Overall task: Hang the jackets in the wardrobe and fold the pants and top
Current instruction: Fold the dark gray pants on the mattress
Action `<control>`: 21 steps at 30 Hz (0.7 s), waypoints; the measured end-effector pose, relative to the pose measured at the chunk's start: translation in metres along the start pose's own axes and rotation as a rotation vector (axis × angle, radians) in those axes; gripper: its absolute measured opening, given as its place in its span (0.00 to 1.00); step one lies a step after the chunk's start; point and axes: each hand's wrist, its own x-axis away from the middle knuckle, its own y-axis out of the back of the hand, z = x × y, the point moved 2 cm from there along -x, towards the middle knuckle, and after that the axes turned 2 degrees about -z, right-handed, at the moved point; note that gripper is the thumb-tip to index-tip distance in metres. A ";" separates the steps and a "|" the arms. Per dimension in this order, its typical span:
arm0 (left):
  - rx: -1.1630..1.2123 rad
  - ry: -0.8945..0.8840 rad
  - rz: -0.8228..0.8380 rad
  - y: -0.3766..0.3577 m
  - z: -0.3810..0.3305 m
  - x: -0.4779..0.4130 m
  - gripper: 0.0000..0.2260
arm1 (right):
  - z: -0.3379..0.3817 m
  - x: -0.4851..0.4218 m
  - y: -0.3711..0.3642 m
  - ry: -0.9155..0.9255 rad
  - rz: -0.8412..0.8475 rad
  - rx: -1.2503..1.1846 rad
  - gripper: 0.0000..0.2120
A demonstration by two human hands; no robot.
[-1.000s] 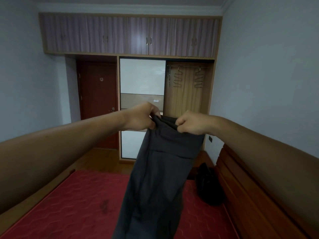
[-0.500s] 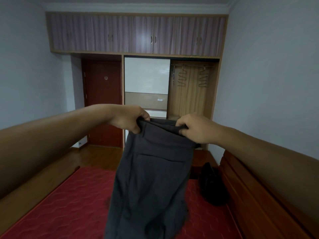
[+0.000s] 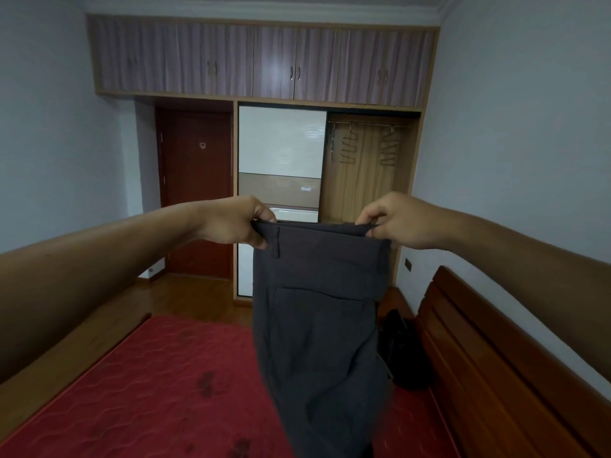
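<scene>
Dark grey pants (image 3: 319,325) hang in the air in front of me, waistband up and stretched flat. My left hand (image 3: 236,223) pinches the waistband's left end. My right hand (image 3: 395,221) pinches its right end. The legs drop over the red mattress (image 3: 148,391) and run out of the bottom of the frame. A black garment (image 3: 401,352) lies bunched on the mattress by the headboard, partly hidden behind the pants. Across the room the wardrobe (image 3: 367,170) stands open, with bare hangers (image 3: 348,148) on its rail.
A wooden headboard (image 3: 496,365) runs along the right side. A red door (image 3: 196,193) is at the far left, a white sliding panel (image 3: 281,142) beside it, and upper cabinets (image 3: 261,61) above. Wooden floor (image 3: 185,295) lies between bed and wardrobe.
My hands have moved apart along the waistband, pulling it from bunched to flat and taut. The pants now hang straighter.
</scene>
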 end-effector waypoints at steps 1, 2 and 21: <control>0.021 -0.002 -0.008 0.001 -0.001 0.001 0.09 | -0.001 0.002 0.002 -0.007 0.008 0.002 0.11; 0.049 -0.003 -0.015 0.002 -0.002 0.002 0.09 | -0.001 0.003 0.003 -0.004 0.013 0.013 0.12; -0.063 0.048 -0.046 0.046 -0.007 0.028 0.13 | 0.011 -0.002 -0.030 0.137 -0.285 -0.165 0.07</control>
